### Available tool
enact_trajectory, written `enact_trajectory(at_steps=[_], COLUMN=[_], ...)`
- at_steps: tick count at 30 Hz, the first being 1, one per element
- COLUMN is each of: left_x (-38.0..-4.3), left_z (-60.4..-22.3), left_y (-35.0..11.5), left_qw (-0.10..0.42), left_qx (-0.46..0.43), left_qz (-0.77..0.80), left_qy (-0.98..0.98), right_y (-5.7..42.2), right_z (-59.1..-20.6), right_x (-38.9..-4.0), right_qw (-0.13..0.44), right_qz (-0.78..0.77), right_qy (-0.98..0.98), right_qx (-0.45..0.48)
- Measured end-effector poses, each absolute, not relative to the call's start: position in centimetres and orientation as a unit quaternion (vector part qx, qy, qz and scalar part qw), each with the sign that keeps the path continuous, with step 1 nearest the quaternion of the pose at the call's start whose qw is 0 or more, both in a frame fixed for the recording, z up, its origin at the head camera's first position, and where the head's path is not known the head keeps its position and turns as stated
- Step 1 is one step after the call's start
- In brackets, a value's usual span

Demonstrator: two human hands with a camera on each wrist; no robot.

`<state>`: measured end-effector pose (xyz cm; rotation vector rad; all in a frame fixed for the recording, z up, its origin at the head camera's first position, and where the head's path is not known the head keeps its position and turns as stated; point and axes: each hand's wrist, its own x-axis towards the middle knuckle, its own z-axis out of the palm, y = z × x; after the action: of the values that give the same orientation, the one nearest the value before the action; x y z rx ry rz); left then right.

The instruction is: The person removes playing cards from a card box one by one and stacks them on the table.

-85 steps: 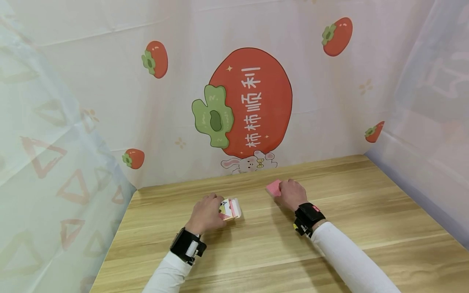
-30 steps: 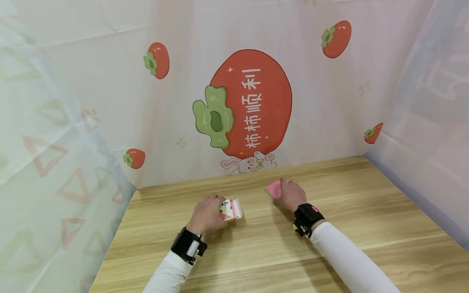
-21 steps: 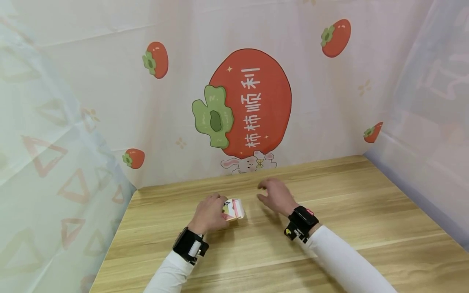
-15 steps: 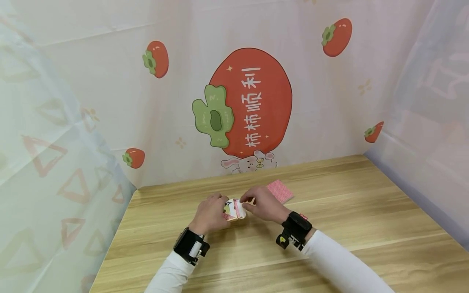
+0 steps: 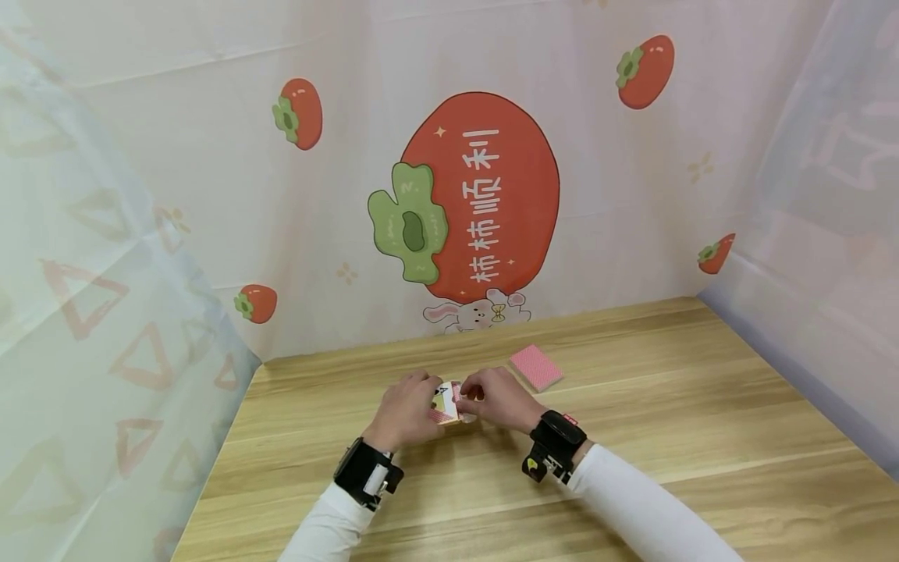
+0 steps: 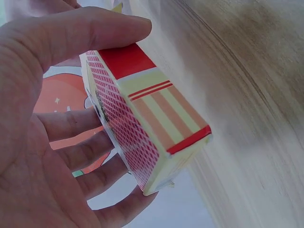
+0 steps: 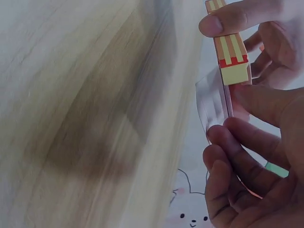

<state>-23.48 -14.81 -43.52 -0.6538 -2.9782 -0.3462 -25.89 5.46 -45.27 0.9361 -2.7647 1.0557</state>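
My left hand grips a playing card box by its edges, just above the table. In the left wrist view the thumb lies along the striped narrow side of the box and the fingers are on the opposite side. My right hand is at the box's right end, thumb and forefinger pinching there. The right wrist view shows a white flap standing out from that end, with the right fingertips right by it. A deck of cards, red patterned back up, lies behind the right hand.
The wooden table runs back to a white cloth backdrop printed with persimmons and a rabbit. Cloth sides hang to the left and right of the table.
My right hand has let go of the card deck and moved left to the box's open end, where it pinches. The deck stays on the table. My left hand shifted slightly right.
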Motion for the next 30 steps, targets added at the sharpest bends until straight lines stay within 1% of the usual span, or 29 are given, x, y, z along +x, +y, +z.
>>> enact_trajectory(at_steps=[5, 15, 26, 30], left_x=[-23.4, -23.5, -23.5, -23.6], left_z=[-43.3, -43.3, -43.4, -43.4], left_y=[-14.6, -14.7, -14.9, -15.0], left_qw=[0.039, 0.050, 0.045, 0.043], left_qx=[-0.223, -0.227, -0.219, -0.216], left_qz=[-0.123, -0.120, -0.132, -0.131], left_qy=[-0.966, -0.965, -0.966, -0.966], right_y=[5.2, 4.8, 6.0, 6.5], right_z=[-45.7, -46.0, -45.8, -45.8], right_x=[-26.1, -26.2, -26.4, -26.6], right_qw=[0.017, -0.004, -0.071, -0.079], right_qz=[0.366, 0.393, 0.431, 0.431], right_qy=[-0.887, -0.888, -0.876, -0.876], right_qx=[0.281, 0.239, 0.205, 0.202])
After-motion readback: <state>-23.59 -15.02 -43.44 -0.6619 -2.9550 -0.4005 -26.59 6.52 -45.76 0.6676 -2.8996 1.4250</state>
